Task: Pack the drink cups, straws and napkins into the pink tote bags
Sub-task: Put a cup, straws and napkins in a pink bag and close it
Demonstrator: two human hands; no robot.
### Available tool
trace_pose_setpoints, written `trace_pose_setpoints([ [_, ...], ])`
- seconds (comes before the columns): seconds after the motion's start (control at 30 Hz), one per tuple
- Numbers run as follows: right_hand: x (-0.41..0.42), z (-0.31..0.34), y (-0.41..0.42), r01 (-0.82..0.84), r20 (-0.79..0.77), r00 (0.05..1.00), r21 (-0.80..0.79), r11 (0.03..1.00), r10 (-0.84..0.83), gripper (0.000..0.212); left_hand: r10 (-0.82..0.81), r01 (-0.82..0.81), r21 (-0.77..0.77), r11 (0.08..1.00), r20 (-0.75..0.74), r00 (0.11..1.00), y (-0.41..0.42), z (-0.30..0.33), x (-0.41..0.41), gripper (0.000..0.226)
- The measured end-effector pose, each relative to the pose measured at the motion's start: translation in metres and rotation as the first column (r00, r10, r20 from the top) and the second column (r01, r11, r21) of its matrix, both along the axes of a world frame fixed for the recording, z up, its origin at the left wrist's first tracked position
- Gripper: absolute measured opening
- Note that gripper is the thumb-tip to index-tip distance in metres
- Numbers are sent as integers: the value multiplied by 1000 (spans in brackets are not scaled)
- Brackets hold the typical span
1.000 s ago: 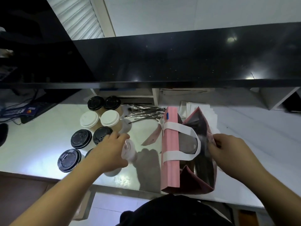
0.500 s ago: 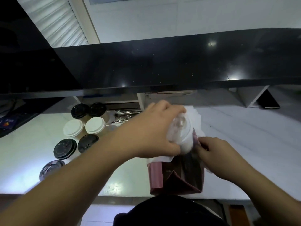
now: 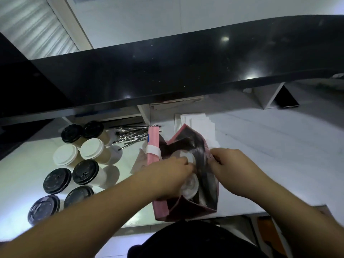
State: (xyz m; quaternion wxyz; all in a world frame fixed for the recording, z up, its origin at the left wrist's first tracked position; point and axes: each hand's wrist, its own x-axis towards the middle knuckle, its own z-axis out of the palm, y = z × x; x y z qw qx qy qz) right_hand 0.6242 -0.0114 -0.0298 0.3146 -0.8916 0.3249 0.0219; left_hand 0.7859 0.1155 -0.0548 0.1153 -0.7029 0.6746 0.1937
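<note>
Head view: left hand (image 3: 167, 175) grips white-lidded cup (image 3: 189, 185) from above, inside pink tote bag (image 3: 188, 207) mouth, directly under the fingers. Right hand (image 3: 232, 168) pinches the bag's right rim, spreading it. Cup upright, axis vertical; left hand does the lowering.
</note>
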Motion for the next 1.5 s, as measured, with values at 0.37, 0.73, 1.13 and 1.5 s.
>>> trace_pose_setpoints([
  [0.37, -7, -9, 9, 48, 68, 997, -7, 999, -47, 35, -108, 109, -127, 986, 20, 994, 11, -29, -13, 58],
  [0.73, -5, -19, 11, 113, 172, 979, -5, 994, -110, 39, -260, 268, -160, 950, 70, 963, 16, -72, -3, 42],
  [1.13, 12, -20, -6, 136, 229, 964, -2, 991, -132, 40, 42, 30, -250, 968, 276, 960, 17, 39, 18, 27],
  [1.5, 32, -2, -55, 189, 253, 951, -27, 982, -177, 43, 504, -477, -559, 679, -118, 856, 67, 54, 31, 17],
])
